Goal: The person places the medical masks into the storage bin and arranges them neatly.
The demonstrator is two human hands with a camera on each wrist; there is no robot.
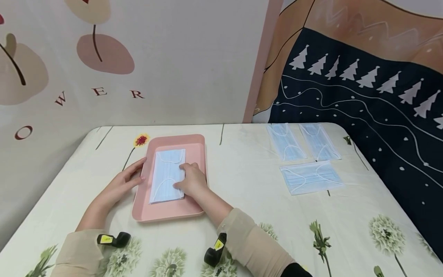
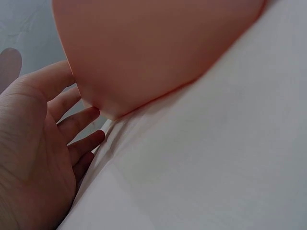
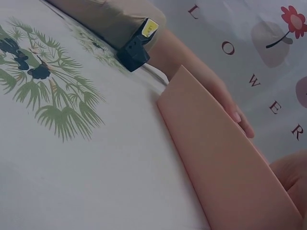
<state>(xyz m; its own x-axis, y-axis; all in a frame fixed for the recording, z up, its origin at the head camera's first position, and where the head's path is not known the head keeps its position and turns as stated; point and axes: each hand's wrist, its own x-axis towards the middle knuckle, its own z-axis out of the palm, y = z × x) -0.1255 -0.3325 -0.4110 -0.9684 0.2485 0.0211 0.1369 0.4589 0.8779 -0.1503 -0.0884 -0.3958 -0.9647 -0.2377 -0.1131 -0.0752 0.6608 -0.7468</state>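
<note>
A pink tray lies on the table, with light blue face masks stacked flat inside it, ear loops showing on top. My right hand reaches over the tray's right side. Its thumb and index finger hold the stack's right edge; its other fingers are partly hidden. At the tray's left rim, my left hand touches the edge with loosely extended fingers. In the left wrist view, the left hand's fingertips meet the tray's outer wall. The tray wall hides the masks in the right wrist view.
Three more face masks lie spread at the table's back right: two side by side, one upright mask and another, and one crosswise mask in front. A white curtain hangs behind the flower-patterned tablecloth.
</note>
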